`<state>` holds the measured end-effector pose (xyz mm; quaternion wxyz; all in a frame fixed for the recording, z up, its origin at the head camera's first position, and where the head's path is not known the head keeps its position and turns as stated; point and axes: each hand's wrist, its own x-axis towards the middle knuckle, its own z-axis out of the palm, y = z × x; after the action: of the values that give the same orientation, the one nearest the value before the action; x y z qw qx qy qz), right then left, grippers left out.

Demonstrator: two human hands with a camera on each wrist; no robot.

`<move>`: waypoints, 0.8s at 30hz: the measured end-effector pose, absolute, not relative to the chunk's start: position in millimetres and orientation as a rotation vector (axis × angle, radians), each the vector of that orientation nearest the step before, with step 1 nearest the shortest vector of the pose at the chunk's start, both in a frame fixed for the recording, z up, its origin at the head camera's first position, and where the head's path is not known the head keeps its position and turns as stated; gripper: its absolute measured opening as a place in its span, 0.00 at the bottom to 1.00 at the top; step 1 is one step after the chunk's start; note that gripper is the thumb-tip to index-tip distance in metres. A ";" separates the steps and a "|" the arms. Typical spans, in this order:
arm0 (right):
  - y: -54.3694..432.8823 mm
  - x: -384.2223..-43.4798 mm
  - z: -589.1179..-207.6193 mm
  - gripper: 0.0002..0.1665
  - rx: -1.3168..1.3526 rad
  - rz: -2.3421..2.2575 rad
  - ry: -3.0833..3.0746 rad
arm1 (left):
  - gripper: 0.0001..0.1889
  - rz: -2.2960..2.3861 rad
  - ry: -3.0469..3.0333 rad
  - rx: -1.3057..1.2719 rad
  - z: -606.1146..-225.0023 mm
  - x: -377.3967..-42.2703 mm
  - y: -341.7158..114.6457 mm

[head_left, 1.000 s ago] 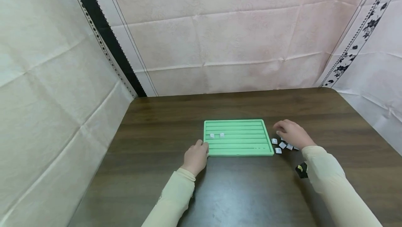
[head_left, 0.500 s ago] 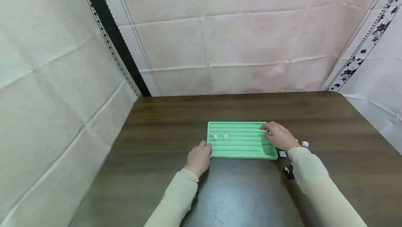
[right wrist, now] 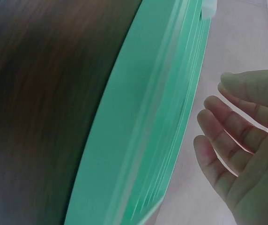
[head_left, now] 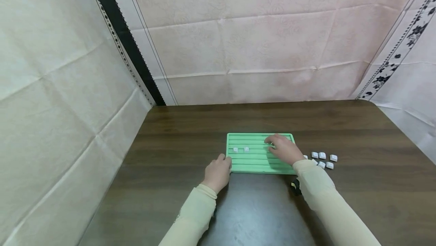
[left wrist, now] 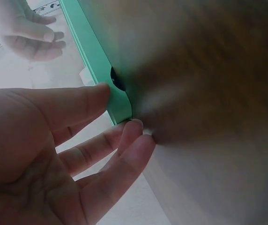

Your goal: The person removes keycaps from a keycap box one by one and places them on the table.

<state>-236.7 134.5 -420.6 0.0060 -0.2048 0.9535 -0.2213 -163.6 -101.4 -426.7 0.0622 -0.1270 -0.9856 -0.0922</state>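
Observation:
My left hand [head_left: 217, 173] pinches the near-left corner of a light green ridged board [head_left: 252, 167]; in the left wrist view the thumb [left wrist: 89, 101] lies on its edge, with fingertips at the underside. Two small white blocks, one block [head_left: 235, 150] left and another block [head_left: 246, 149] right, sit along one ridge of the board. Over the board's right half hovers my right hand [head_left: 284, 149], thumb and index finger bent toward each other; a speck of white shows between their tips in the head view. In the right wrist view the thumb [right wrist: 251, 84] covers that spot.
Several loose white blocks [head_left: 322, 155] lie on the dark wooden table [head_left: 190, 125] to the right of the board, partly behind the right sleeve [head_left: 315, 179]. Pale cloth [head_left: 272, 49] hangs behind the table and at its sides.
My right hand has moved left from the loose blocks to over the board. The left hand keeps its hold on the board's corner; the head view has shifted slightly.

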 end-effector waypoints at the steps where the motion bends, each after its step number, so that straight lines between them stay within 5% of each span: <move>1: 131.1 -237.0 -420.9 0.15 -0.650 -0.693 2.983 | 0.05 -0.282 -2.978 -0.385 -427.0 -163.5 -101.1; 24: 81.6 -238.6 -428.0 0.16 -0.706 -0.651 2.956 | 0.06 -0.269 -2.963 -0.385 -427.2 -162.6 -102.5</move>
<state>-238.6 81.6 -428.0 0.0168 -0.2270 0.9510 -0.2094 -162.6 -102.5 -427.2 0.0705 -0.1282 -0.9852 -0.0894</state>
